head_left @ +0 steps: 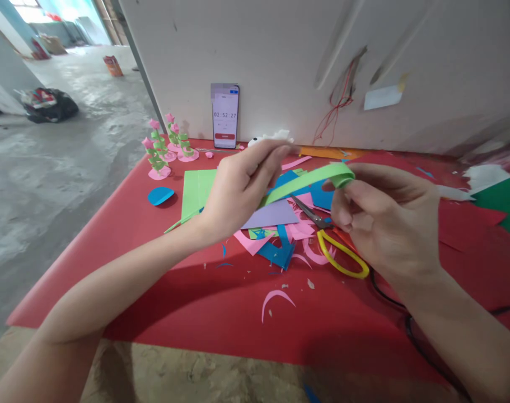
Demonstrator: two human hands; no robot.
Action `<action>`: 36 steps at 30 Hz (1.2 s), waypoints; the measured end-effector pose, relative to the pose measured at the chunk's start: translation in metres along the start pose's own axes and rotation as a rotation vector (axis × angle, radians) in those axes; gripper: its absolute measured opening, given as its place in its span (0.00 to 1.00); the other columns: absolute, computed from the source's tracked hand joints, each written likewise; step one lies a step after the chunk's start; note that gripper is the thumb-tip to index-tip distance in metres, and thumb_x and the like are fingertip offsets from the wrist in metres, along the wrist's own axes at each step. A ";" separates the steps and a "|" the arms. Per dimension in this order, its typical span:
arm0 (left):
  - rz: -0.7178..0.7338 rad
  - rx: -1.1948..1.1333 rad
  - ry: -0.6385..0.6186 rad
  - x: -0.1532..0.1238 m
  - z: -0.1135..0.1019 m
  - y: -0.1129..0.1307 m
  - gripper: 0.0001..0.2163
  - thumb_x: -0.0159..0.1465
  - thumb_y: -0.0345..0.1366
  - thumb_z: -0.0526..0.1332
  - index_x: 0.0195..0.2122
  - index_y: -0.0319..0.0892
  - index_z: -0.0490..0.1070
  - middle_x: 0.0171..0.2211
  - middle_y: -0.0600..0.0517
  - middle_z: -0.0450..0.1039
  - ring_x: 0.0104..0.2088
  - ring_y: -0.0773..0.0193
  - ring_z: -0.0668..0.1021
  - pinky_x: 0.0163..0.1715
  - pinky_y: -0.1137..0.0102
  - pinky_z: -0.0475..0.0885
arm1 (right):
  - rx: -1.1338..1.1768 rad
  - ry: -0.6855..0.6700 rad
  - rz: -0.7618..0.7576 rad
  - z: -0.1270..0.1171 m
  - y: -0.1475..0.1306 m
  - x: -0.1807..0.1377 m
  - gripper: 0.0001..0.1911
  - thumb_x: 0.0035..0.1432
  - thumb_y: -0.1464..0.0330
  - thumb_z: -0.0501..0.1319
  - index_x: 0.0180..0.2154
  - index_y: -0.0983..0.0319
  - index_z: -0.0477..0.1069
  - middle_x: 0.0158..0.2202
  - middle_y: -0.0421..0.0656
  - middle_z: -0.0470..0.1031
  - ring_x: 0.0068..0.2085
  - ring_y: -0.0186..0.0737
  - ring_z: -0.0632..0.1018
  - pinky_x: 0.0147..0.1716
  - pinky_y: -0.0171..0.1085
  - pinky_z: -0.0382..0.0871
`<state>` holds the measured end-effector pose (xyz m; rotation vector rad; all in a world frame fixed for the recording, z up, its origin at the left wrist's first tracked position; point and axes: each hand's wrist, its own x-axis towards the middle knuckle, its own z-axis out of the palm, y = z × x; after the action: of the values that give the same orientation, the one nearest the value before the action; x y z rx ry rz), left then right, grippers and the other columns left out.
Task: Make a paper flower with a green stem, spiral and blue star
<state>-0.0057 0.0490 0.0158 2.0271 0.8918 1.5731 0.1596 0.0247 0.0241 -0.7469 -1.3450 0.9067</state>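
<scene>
the right hand (pixel 384 212) pinches the curled end of a narrow light-green paper strip (pixel 307 180) spanning between both separated hands, seemingly to hold the coil, while the left hand (pixel 248 184) hides its own grip, and yellow-handled metal scissors (pixel 321 222) lie near the right, perhaps for easy reach.

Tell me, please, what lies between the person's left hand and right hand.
In the head view, a light green paper strip spans from the left hand to the right hand, where its end is curled; scissors and paper pieces lie below.
</scene>
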 end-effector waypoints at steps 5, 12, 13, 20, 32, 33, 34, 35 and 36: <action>0.222 0.032 -0.061 0.006 -0.009 -0.014 0.18 0.61 0.26 0.52 0.50 0.45 0.68 0.54 0.50 0.65 0.47 0.64 0.75 0.40 0.72 0.77 | -0.130 -0.031 -0.042 -0.006 0.006 -0.002 0.07 0.50 0.74 0.63 0.30 0.57 0.76 0.18 0.35 0.68 0.16 0.25 0.66 0.12 0.27 0.59; 0.285 0.121 -0.152 0.002 -0.009 0.015 0.07 0.61 0.30 0.59 0.38 0.43 0.74 0.40 0.51 0.78 0.42 0.65 0.78 0.45 0.70 0.75 | -0.427 -0.091 -0.208 -0.007 0.004 -0.009 0.11 0.49 0.76 0.63 0.34 0.55 0.77 0.28 0.35 0.73 0.23 0.22 0.68 0.20 0.26 0.66; 0.289 0.123 -0.161 0.002 -0.008 0.016 0.07 0.60 0.32 0.61 0.40 0.44 0.74 0.40 0.51 0.78 0.42 0.64 0.79 0.45 0.69 0.75 | -0.451 -0.109 -0.233 -0.006 0.003 -0.009 0.12 0.49 0.77 0.63 0.34 0.55 0.77 0.28 0.34 0.73 0.24 0.22 0.69 0.21 0.25 0.66; 0.423 0.135 -0.186 0.002 -0.005 0.010 0.05 0.59 0.27 0.61 0.33 0.39 0.76 0.35 0.49 0.79 0.37 0.65 0.80 0.38 0.72 0.77 | -0.485 -0.114 -0.286 -0.010 0.005 -0.007 0.12 0.51 0.77 0.60 0.35 0.57 0.76 0.29 0.35 0.73 0.25 0.22 0.71 0.22 0.24 0.68; 0.443 0.113 -0.012 -0.003 0.001 0.009 0.04 0.57 0.25 0.63 0.31 0.40 0.76 0.32 0.52 0.80 0.35 0.68 0.81 0.36 0.73 0.79 | -0.448 -0.032 -0.226 -0.007 0.008 -0.012 0.08 0.52 0.70 0.63 0.37 0.55 0.75 0.30 0.34 0.73 0.26 0.24 0.74 0.25 0.28 0.74; 0.431 0.108 -0.001 -0.003 0.001 0.009 0.04 0.57 0.25 0.64 0.31 0.40 0.76 0.32 0.53 0.80 0.35 0.68 0.81 0.36 0.73 0.79 | -0.443 -0.033 -0.217 -0.007 0.007 -0.013 0.09 0.52 0.70 0.63 0.37 0.54 0.75 0.31 0.33 0.73 0.27 0.25 0.74 0.26 0.28 0.74; 0.421 0.102 0.007 -0.004 0.001 0.009 0.04 0.56 0.26 0.64 0.31 0.40 0.76 0.32 0.53 0.80 0.34 0.68 0.81 0.36 0.73 0.79 | -0.438 -0.034 -0.207 -0.007 0.006 -0.013 0.10 0.51 0.70 0.64 0.37 0.54 0.75 0.31 0.33 0.74 0.27 0.25 0.75 0.26 0.28 0.75; 0.412 0.097 0.009 -0.004 0.001 0.010 0.03 0.56 0.26 0.64 0.30 0.40 0.76 0.32 0.53 0.80 0.34 0.68 0.81 0.35 0.73 0.79 | -0.434 -0.034 -0.197 -0.007 0.005 -0.013 0.10 0.50 0.70 0.64 0.37 0.53 0.75 0.32 0.33 0.74 0.27 0.24 0.75 0.26 0.27 0.75; 0.403 0.095 0.008 -0.004 0.001 0.010 0.03 0.56 0.26 0.65 0.30 0.41 0.76 0.32 0.53 0.80 0.34 0.69 0.81 0.35 0.73 0.79 | -0.428 -0.034 -0.185 -0.007 0.004 -0.013 0.11 0.49 0.71 0.65 0.37 0.53 0.75 0.32 0.33 0.74 0.27 0.24 0.75 0.26 0.27 0.74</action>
<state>-0.0034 0.0389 0.0194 2.3821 0.5928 1.7701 0.1656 0.0153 0.0134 -0.9146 -1.6332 0.4898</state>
